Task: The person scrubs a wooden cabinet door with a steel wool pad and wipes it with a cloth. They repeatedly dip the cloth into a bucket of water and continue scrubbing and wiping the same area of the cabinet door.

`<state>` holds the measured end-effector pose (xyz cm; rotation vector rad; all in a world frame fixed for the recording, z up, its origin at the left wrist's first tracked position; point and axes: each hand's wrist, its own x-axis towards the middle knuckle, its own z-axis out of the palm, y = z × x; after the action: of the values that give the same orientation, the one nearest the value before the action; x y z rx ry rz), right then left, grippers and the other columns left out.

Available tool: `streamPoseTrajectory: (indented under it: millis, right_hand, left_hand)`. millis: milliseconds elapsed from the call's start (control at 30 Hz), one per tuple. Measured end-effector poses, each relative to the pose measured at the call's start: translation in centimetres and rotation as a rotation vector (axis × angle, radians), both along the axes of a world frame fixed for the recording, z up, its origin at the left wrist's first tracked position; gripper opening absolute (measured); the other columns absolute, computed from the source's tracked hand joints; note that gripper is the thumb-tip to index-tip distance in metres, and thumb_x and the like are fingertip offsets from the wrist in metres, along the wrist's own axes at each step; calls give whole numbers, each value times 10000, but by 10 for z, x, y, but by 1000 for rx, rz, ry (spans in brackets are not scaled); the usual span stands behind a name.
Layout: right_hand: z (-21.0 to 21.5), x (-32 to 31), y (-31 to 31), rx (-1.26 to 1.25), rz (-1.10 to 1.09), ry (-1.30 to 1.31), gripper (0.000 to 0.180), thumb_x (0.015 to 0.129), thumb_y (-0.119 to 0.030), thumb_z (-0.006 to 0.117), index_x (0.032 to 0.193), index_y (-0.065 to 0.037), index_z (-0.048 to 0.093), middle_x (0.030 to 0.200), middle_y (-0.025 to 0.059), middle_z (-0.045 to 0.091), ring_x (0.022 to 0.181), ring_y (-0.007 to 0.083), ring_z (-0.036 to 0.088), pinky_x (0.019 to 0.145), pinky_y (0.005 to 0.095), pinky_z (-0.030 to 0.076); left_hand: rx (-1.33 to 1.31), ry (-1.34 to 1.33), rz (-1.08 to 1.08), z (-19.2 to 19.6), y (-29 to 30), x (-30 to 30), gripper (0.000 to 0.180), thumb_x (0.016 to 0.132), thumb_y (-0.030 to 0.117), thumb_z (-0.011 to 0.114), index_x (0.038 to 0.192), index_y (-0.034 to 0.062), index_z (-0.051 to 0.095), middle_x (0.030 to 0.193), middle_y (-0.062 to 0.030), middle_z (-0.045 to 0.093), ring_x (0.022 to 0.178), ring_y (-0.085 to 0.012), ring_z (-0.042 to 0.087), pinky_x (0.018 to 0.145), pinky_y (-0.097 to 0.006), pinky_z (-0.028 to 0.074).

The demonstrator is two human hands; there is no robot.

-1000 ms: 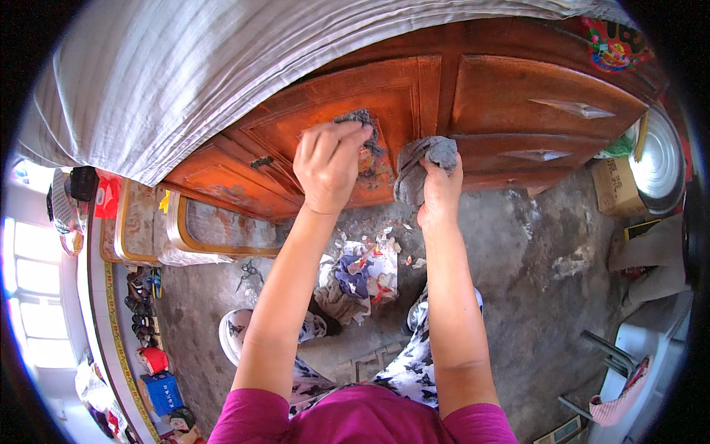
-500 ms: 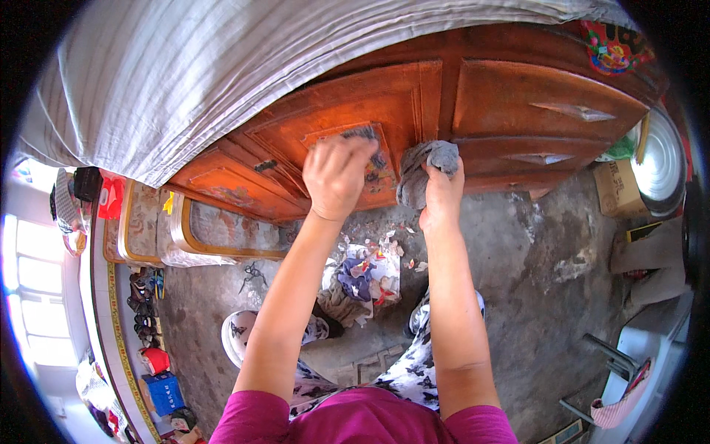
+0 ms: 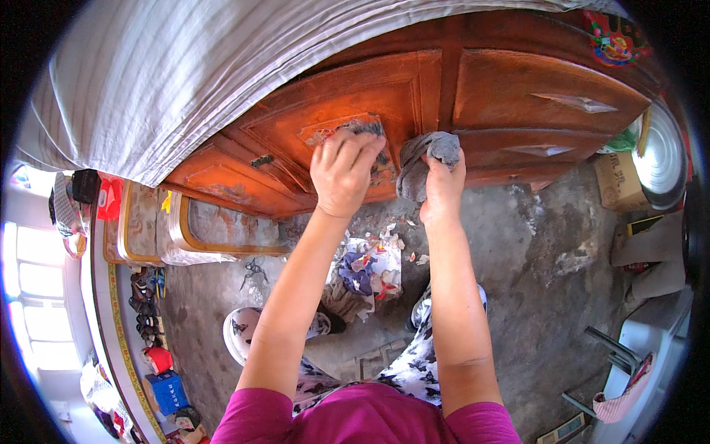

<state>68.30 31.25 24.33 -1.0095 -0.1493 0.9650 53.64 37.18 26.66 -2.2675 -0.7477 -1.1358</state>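
A wooden cabinet (image 3: pixel 333 89) with reddish-brown doors and drawers stands before me. My left hand (image 3: pixel 344 172) is at a door panel, its fingers bent and pressed together against a patch of torn, dark sticker remains (image 3: pixel 383 163). Whatever the fingertips may hold is hidden behind them. Just to the right, my right hand (image 3: pixel 444 181) grips a crumpled grey cloth (image 3: pixel 416 166), thumb over it, in front of the cabinet's lower part.
Paper scraps and rags (image 3: pixel 358 274) lie on the concrete floor (image 3: pixel 532 296) between my feet. A striped sheet (image 3: pixel 163 74) drapes over the cabinet top. Gold-edged padded panels (image 3: pixel 229 222) stand at left. A cardboard box (image 3: pixel 620 181) and round metal lid (image 3: pixel 660 159) are at right.
The left hand has shifted slightly right on the panel, its fingers less tightly curled and turned more upward. The right hand keeps the cloth in nearly the same place.
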Motion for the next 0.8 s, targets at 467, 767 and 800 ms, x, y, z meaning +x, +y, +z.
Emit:
streamPoseTrajectory:
  millis: [467,767,800]
  right_hand:
    - [-8,5,1,19,33,33,370,887,55,635,1234,-55,571,1145,51,657,1049,196,640,922,374,513]
    - [-16,5,5,11,52,36,452,872,46,660,1304,-42,559,1179,62,662,1053,192,637,937,354,503]
    - [-17,5,7,3,54,28,451,872,46,662,1302,-39,560,1174,61,665,1047,192,640,936,350,503]
  left_hand:
    - [-21,-88,-88,27,6,2,233,765,28,739,957,149,789,1027,24,738,969,-222,675,786,-382,549]
    - [-483,350,131,-109,-17,-58,259,752,85,689,986,159,773,1084,11,699,1017,-218,656,788,-361,570]
    - [-544,341,173,-115,-17,-63,260,760,105,681,999,156,766,1081,4,687,1027,-221,651,797,-366,572]
